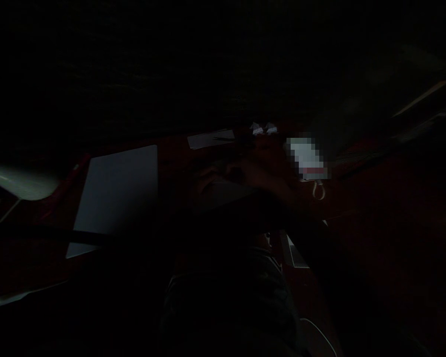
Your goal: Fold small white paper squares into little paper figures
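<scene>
Right hand (pixel 250 173) dim and blurred, bright rectangle (pixel 307 156) pixelated, large sheet (pixel 122 186) partly hidden in darkness, cable (pixel 319 331) cut off below, white object (pixel 24 184) cut off at left

Dk red surface (pixel 173 153) w/ wht sheet (pixel 122 186)

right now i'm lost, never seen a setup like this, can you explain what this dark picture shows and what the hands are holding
There is no machine here: a person works with bare hands, and this single view comes from a camera on their head, looking forward and down. The right hand shows dimly near the middle, by a dim pale sheet. It is too dark to make out the left hand for certain or tell whether anything is gripped.

On the dark reddish surface lie a large white sheet, a smaller paper strip, two small folded-looking white pieces and a pixelated rectangular item with a pale loop at its near end.
</scene>
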The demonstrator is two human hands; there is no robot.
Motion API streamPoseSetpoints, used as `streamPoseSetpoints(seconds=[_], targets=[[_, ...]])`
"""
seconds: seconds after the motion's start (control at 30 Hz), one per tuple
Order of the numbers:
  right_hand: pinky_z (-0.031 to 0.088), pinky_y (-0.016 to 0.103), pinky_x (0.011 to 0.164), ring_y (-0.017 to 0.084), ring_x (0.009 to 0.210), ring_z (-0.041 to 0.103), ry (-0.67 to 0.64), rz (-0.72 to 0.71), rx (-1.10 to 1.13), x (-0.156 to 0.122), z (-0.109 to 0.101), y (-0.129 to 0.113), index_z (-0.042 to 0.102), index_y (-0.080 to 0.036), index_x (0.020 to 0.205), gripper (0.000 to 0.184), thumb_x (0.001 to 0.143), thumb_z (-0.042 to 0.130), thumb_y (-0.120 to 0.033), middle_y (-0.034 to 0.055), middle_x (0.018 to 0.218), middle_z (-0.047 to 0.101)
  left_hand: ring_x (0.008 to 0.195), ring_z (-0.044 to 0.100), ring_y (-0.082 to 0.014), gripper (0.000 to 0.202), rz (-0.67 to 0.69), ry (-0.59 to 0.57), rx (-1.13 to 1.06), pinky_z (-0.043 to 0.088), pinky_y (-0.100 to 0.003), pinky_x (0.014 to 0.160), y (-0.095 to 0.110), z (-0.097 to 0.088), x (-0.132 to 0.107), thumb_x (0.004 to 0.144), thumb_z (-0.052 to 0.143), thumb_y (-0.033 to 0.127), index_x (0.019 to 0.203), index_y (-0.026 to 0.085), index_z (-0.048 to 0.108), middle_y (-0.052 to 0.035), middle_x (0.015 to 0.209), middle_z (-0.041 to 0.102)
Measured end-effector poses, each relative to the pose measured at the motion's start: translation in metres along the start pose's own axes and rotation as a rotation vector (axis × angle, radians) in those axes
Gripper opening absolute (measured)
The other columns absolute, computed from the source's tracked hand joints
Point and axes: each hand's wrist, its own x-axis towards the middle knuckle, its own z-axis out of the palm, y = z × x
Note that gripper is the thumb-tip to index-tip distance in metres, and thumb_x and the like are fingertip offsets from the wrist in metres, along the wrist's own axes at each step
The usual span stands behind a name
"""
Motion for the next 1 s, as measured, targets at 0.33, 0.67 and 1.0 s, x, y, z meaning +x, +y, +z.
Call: streamPoseSetpoints(seconds=[0.33,0.67,1.0], targets=[[0.054,0.033,0.089,0.021,0.096,0.078,-0.038,0.058,-0.014,0.0,-0.002,-0.002,0.086,-0.019,0.105,0.023,0.093,0.07,-0.007,0.0063,0.107,0.087,0.135,0.064,-0.0344,0.035,0.034,0.031,-0.013,0.051,-0.059,0.12,-0.007,0.004,0.002,0.11,0.052,0.026,0.138,0.021,0.073,-0.011,0.146,0.071],[0.048,0.031,0.08,0.02,0.087,0.075,-0.009,0.102,-0.115,0.002,-0.004,-0.006,0.087,-0.02,0.091,0.009,0.093,0.078,-0.017,0.0063,0.097,0.086,0.134,0.064,-0.0337,0.038,0.032,0.003,-0.043,0.05,-0.058,0.12,-0.007,0.004,0.003,0.106,0.053,0.023,0.139,0.022,0.073,-0.011,0.145,0.07],[0.046,0.028,0.078,0.017,0.086,0.074,-0.052,0.136,-0.124,0.003,-0.007,-0.005,0.087,-0.021,0.095,0.01,0.093,0.079,-0.018,0.0045,0.096,0.086,0.138,0.061,-0.0343,0.039,0.034,0.003,0.04,0.048,-0.056,0.121,-0.005,0.004,0.0,0.109,0.054,0.024,0.144,0.025,0.07,-0.0089,0.15,0.067]])
